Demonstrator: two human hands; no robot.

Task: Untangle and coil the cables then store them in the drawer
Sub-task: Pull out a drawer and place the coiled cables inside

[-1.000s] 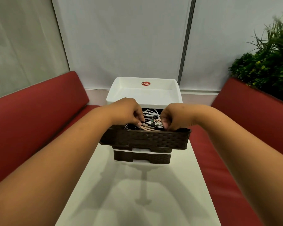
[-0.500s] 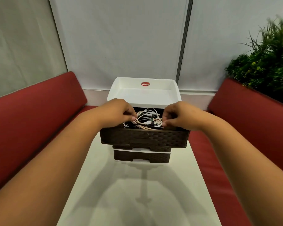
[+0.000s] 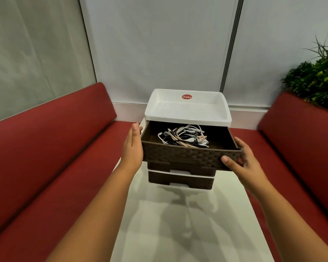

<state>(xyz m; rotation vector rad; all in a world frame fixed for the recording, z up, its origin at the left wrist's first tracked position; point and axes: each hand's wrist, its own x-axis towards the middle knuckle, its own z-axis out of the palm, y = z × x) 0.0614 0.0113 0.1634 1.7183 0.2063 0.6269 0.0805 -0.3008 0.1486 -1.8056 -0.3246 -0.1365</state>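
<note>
Both hands flank the drawer (image 3: 187,156), no longer inside it as they were half a second ago. Left hand (image 3: 133,146): fingers straight, palm flat against the drawer's left wall, nothing gripped. Right hand (image 3: 242,161): thumb pressed on the woven front near the right corner, fingers reaching round the right wall; it grips that corner lightly, though how far the fingers curl behind is hidden.

Cables (image 3: 184,137): a bundle of white, beige and dark leads lying loose on the drawer floor, toward the back centre, free of both hands. Whether every lead is neatly coiled cannot be told; the bundle looks gathered rather than spread.

Drawer: brown, woven pattern, pulled well out of the top slot of the unit (image 3: 187,110), which is white with a shallow tray on top and a red label. Two more brown drawers below are closed. The unit stands on a pale table (image 3: 187,224) between two red benches (image 3: 45,157); a plant (image 3: 318,78) stands at the right, grey panels behind.

Interpretation: the release of the cables and the shift of the hands to the drawer's sides suggest storage is done and only closing remains. An even push from both sides would likely keep the drawer from jamming.
</note>
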